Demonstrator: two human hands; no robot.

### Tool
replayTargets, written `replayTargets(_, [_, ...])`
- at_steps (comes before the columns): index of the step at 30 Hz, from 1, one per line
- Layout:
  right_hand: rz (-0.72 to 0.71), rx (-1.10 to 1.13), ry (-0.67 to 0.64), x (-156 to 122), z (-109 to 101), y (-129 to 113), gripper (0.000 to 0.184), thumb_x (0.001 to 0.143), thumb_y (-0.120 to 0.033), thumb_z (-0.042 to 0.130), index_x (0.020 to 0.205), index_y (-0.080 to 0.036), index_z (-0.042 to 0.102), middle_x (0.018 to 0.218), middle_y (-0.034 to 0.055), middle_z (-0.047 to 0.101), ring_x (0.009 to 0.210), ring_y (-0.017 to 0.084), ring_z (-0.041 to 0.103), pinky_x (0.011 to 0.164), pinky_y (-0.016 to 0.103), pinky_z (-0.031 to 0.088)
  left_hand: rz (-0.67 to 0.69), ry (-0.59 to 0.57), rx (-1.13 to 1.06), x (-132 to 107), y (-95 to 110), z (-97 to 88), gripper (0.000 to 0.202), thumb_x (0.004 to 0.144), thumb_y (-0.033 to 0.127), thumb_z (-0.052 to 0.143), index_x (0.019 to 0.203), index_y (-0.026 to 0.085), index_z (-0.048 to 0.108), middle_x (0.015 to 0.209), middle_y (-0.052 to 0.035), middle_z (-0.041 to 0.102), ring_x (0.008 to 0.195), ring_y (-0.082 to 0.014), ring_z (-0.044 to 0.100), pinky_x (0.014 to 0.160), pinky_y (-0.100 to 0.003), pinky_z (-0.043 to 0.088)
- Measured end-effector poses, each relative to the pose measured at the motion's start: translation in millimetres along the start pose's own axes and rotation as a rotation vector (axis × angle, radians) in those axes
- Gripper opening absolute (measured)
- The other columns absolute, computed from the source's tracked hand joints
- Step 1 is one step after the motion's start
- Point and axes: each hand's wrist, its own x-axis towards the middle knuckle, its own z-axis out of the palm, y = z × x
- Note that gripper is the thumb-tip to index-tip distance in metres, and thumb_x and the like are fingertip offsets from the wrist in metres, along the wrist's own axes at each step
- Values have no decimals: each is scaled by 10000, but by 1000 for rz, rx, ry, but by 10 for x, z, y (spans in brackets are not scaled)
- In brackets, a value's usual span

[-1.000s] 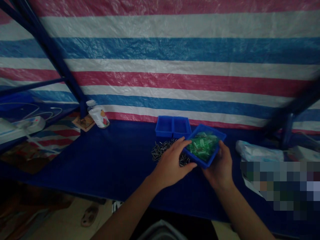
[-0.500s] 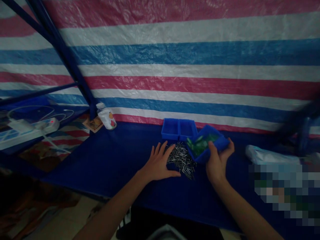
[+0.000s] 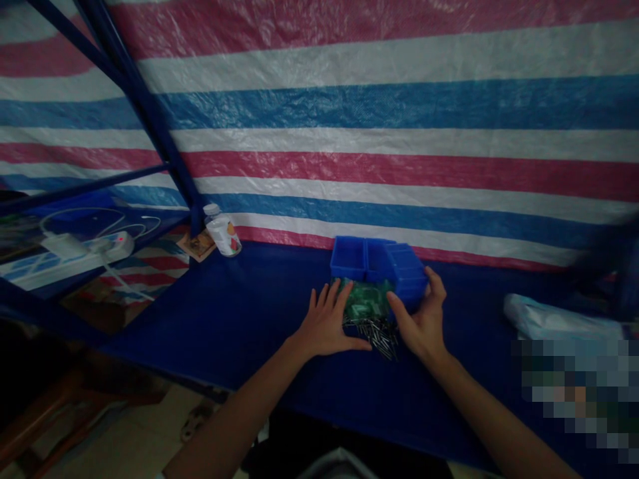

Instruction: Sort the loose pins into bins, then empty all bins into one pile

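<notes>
My right hand (image 3: 424,326) grips a blue plastic bin (image 3: 408,269), tipped on its side toward the left. Green translucent pieces (image 3: 367,299) lie in front of its mouth, on top of a pile of nails or screws (image 3: 379,334); their exact kind is too blurred to tell. My left hand (image 3: 327,322) rests at the left edge of the pile with its fingers spread, beside the green pieces. Behind the pile stand two blue bins (image 3: 348,258) side by side, the right one partly covered by the tipped bin.
A white bottle (image 3: 223,233) with a fruit label stands at the back left, beside a small brown card (image 3: 196,246). A power strip (image 3: 74,259) with cables lies on a side shelf. On the right is a pale plastic package (image 3: 559,319). Striped sheeting (image 3: 379,153) hangs behind the blue table (image 3: 269,279).
The bin in my right hand has turned over toward the left, and the green pieces have come out onto the metal pile. My left hand stays spread beside it.
</notes>
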Motion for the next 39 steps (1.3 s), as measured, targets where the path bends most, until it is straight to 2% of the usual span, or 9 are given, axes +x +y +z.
replayTargets(11, [-489, -57, -186, 152, -165, -99, 912, 823, -211, 697, 1540, -392, 162, 1618, 84, 293, 1416, 321, 410, 1070, 577, 463, -14, 98, -54, -9, -9, 17, 1154, 674, 810, 643, 1578, 285, 153, 1660, -164, 126, 1509, -418, 142, 1179, -689, 145])
replayTargets(15, [-565, -58, -200, 195, -228, -27, 954, 788, -185, 728, 1534, -417, 181, 1617, 76, 294, 1414, 323, 414, 1065, 573, 462, -18, 97, -49, -14, 0, 7, 1114, 699, 805, 627, 1576, 296, 165, 1661, -141, 145, 1510, -413, 142, 1183, -682, 150])
replayTargets(19, [-428, 30, -56, 221, -265, 157, 916, 784, -241, 736, 1523, -373, 211, 1528, 106, 395, 1338, 317, 496, 1048, 562, 461, -26, 82, -37, -18, 22, -14, 1042, 753, 799, 571, 1574, 290, 181, 1659, -145, 151, 1510, -405, 154, 1185, -679, 147])
replayTargets(25, [-74, 177, 156, 323, -362, 187, 791, 827, -480, 651, 1479, -330, 230, 1466, 133, 347, 1178, 306, 568, 975, 563, 483, -30, 84, -33, -16, 39, -6, 986, 785, 777, 555, 1571, 305, 195, 1660, -137, 155, 1509, -413, 147, 1180, -686, 158])
replayTargets(30, [-81, 256, 237, 383, -424, 13, 683, 840, -421, 648, 1432, -373, 312, 1447, 106, 374, 1198, 330, 551, 1008, 544, 441, -15, 133, -66, -34, 41, -38, 937, 807, 724, 586, 1558, 289, 234, 1654, -142, 174, 1517, -402, 123, 1190, -671, 167])
replayTargets(33, [-64, 357, 319, 407, -397, -174, 647, 846, -387, 644, 1409, -397, 326, 1489, 88, 356, 1243, 319, 530, 1036, 546, 423, 84, 206, -92, -62, 109, -111, 922, 808, 676, 631, 1548, 276, 251, 1670, -136, 83, 1529, -365, 94, 1213, -618, 185])
replayTargets(36, [114, 492, 263, 416, -286, -449, 657, 879, -412, 592, 1431, -411, 236, 1429, 91, 444, 1193, 287, 571, 976, 522, 476, 175, 298, -146, -71, 239, -171, 934, 758, 651, 707, 1523, 306, 298, 1677, -82, -75, 1528, -369, 102, 1198, -604, 256])
replayTargets(37, [184, 524, 215, 418, -233, -538, 658, 889, -434, 569, 1438, -416, 206, 1411, 86, 466, 1166, 278, 588, 951, 514, 493, 188, 334, -175, -64, 285, -179, 927, 729, 647, 736, 1498, 308, 345, 1677, -73, -75, 1521, -379, 132, 1184, -606, 285])
replayTargets(39, [285, 548, 91, 433, -123, -668, 659, 912, -483, 513, 1463, -406, 158, 1376, 82, 514, 1124, 271, 616, 930, 511, 508, 189, 433, -247, -36, 356, -182, 766, 710, 605, 774, 1356, 283, 518, 1672, -80, 75, 1484, -377, 260, 1156, -586, 350])
